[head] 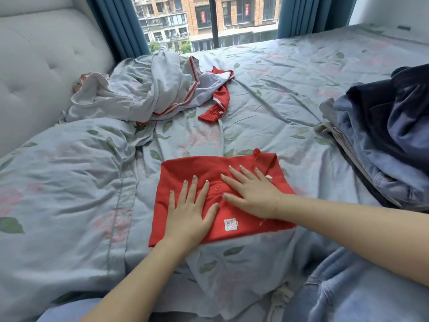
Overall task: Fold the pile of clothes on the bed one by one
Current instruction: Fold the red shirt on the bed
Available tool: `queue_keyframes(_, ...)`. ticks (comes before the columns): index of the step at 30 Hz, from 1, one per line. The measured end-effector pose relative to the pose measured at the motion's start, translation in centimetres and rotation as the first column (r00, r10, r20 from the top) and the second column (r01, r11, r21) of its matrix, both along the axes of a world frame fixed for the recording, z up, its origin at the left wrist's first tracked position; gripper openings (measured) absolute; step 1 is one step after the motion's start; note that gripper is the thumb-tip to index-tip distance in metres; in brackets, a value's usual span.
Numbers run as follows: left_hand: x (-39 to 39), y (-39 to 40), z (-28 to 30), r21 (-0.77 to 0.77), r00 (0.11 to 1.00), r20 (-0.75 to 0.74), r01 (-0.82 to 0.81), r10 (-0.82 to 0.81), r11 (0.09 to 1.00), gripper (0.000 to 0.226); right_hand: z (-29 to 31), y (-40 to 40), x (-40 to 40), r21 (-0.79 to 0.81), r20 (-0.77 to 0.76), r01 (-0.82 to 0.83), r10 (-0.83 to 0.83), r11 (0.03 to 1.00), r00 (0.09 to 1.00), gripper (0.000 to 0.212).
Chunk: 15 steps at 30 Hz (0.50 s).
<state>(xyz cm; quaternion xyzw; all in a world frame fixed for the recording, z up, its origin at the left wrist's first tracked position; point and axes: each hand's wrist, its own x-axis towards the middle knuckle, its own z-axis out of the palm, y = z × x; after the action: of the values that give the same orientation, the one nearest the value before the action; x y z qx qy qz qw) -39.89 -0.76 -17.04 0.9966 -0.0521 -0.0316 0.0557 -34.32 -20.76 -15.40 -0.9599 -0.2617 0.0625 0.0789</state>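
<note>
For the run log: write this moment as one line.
step: smoothing fold | left hand: flat on red garment | right hand: flat on it | unfolded pile: behind

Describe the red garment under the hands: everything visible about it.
The red garment lies folded into a rough rectangle on the floral bedsheet. It looks like soft knit, with a red button and a white label near its front edge. The left hand and right hand press flat on it, fingers spread.

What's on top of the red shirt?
Both hands lie flat on the red shirt: the left hand and the right hand, fingers spread. A white label shows near them. The cloth under the palms is hidden.
</note>
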Motion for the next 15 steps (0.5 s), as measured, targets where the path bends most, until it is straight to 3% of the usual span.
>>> queue_keyframes(2, -0.4, 0.3, -0.7, 0.003, 1.0, 0.03, -0.007, 0.007, 1.0, 0.082, -1.5, -1.6, -1.1, -0.083, 0.05, -0.022, 0.027, 0.996, 0.998, 0.088)
queue_keyframes(7, 0.2, 1.7, 0.2, -0.073, 0.999, -0.035, 0.028, -0.031, 0.997, 0.079, -2.0, -2.8, -1.2, -0.017, 0.131, 0.018, -0.016, 1.0, 0.991, 0.081)
queue_keyframes(10, -0.4, 4.6, 0.9, -0.179, 0.97, 0.043, -0.229, 0.24, 0.957, 0.065, -1.7, -2.9, -1.2, 0.02, 0.136, 0.016, -0.019, 1.0, 0.991, 0.076)
queue_keyframes(12, -0.6, 6.3, 1.4, -0.422, 0.881, -0.03, -0.44, 0.473, 0.793, 0.067, -1.3, -2.4, -1.8, 0.096, 0.224, 0.021, -0.042, 0.995, 0.974, 0.07)
queue_keyframes(15, -1.0, 7.4, 1.8, -0.719, 0.814, -0.307, -0.538, 0.493, 0.44, 0.056, -0.1, -0.4, -4.6, 0.393, 0.329, -0.066, -0.073, 0.917, 0.942, 0.042)
